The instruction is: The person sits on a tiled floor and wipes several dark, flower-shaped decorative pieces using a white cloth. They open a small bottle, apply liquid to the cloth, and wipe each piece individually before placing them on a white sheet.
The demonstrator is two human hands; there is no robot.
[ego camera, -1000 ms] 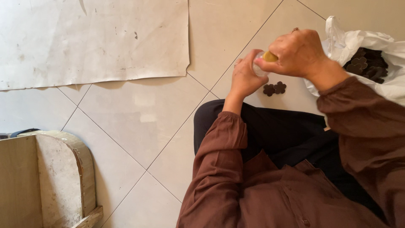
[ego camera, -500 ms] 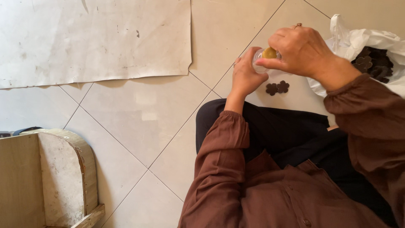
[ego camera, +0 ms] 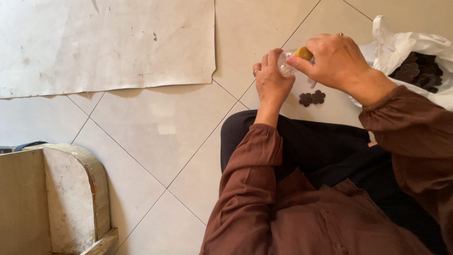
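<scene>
At upper right, the left hand [ego camera: 271,85] clasps a clear bottle [ego camera: 284,63] (neck pointing right); the right hand [ego camera: 337,61] pinches its yellow cap [ego camera: 303,53] above bare floor tiles [ego camera: 155,127].

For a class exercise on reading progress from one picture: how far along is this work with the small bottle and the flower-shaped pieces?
Done: two dark brown flower-shaped pieces lie on the tiled floor. In hand: the left hand holds a small clear plastic bottle; the right hand pinches its yellow cap. Left: more pieces fill the white plastic bag.
</scene>
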